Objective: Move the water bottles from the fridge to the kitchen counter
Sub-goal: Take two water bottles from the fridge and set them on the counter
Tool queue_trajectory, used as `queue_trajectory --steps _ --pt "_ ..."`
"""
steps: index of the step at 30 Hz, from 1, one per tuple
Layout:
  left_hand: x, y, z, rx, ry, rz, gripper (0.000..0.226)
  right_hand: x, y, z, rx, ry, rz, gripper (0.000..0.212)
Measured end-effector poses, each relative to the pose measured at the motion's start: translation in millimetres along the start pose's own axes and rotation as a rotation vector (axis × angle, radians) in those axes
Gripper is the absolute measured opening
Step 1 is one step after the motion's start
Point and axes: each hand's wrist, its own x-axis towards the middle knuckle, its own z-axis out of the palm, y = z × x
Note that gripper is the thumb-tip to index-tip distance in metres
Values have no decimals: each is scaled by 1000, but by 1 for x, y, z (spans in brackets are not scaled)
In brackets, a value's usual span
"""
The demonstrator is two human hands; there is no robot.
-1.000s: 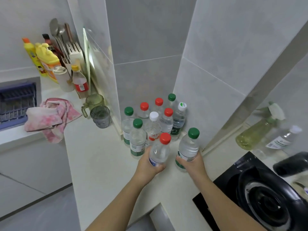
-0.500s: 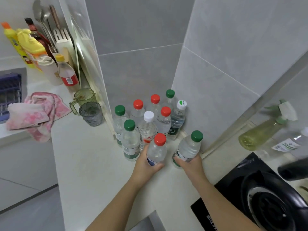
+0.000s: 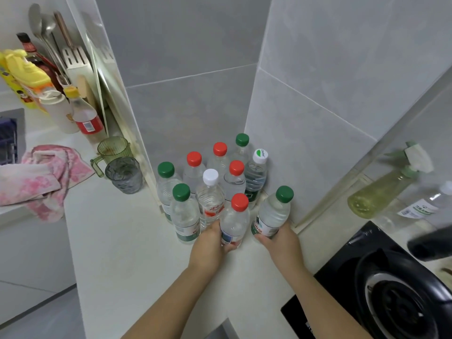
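Gripping a red-capped bottle (image 3: pixel 234 222) and a green-capped bottle (image 3: pixel 273 214), both hands (image 3: pixel 211 243) (image 3: pixel 281 239) add them to eight bottles (image 3: pixel 208 177) in the surface's (image 3: pixel 117 253) back corner.

Pink towel (image 3: pixel 41 177), 2 cups (image 3: pixel 119 165), stove (image 3: pixel 391 297)

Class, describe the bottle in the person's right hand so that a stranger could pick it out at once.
Find the tiled corner of the counter, where bottles cluster. The right hand grips the bottle nearest the stove. It alone has a green cap and leans right.
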Motion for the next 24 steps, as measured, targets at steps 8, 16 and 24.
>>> queue_trajectory --steps 8,16,24 --pt "21 16 15 279 -23 -34 44 21 6 7 -35 92 -2 44" --pt "25 15 23 408 -74 -50 43 32 10 19 -23 110 -7 36" --pt "19 25 23 454 -51 -51 50 33 17 26 5 108 -57 40"
